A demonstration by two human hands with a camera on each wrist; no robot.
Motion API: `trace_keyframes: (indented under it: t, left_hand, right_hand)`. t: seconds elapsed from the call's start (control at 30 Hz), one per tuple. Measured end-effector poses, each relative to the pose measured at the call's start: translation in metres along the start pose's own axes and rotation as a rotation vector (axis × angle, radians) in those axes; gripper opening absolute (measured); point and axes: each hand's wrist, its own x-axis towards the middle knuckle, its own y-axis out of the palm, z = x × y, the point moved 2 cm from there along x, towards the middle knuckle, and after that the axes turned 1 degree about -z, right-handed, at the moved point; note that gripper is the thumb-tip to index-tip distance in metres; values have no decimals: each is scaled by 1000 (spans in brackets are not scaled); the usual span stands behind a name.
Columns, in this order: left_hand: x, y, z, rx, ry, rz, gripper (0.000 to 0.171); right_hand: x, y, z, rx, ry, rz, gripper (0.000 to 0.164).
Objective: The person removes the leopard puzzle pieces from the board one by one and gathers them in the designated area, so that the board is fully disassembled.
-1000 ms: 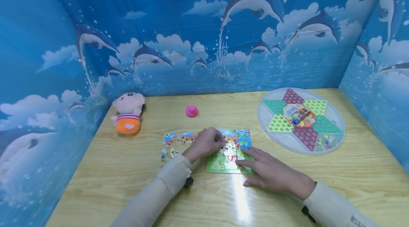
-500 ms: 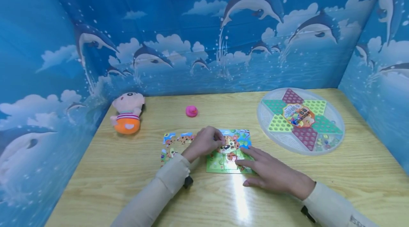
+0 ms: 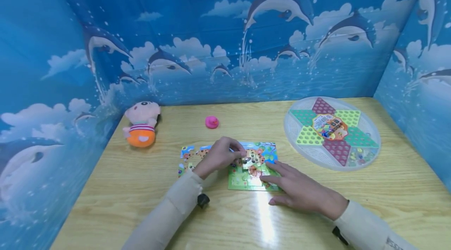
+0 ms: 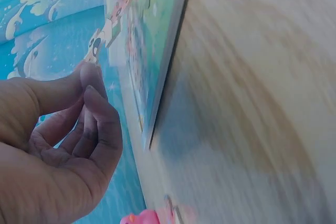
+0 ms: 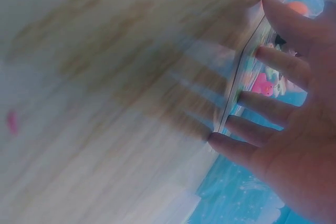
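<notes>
My left hand (image 3: 219, 156) is over the left part of a jigsaw puzzle board (image 3: 239, 184), which has a green border and a cartoon bear. Between thumb and forefinger it pinches a puzzle piece (image 4: 94, 46) showing part of the bear's face. In the left wrist view this piece stands tilted up off the board, with another raised piece (image 4: 113, 29) against its far end. My right hand (image 3: 299, 189) lies with spread fingers at the board's right side. In the right wrist view its fingertips (image 5: 242, 98) rest along the board's edge.
A second puzzle (image 3: 186, 164) lies partly behind the left forearm. Farther back are a pink rubber duck (image 3: 211, 122) and a plush doll (image 3: 141, 125) in orange shorts. To the right lies a round Chinese checkers board (image 3: 299, 150) with marbles. Dolphin-printed sheets (image 3: 225, 46) wall the table.
My left hand has shifted slightly left and up, and the pinched bear-face piece has tilted up from the puzzle. My right hand has stayed in place.
</notes>
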Motion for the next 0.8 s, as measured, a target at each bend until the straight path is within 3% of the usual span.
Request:
trace_keyframes:
  t: [0.43,0.7,0.8]
  left_hand:
    - [-25,-41,24,40,-21,-70,4]
    - [-43,-65,43,41,-138,-119,4]
    - [-49,-72,49,65,-145,-114,5]
  right_hand:
    - [1,1,1,4,1,-4,59]
    - [0,1,0,3,7,-4,59]
    - [0,1,0,6,7,-2,59]
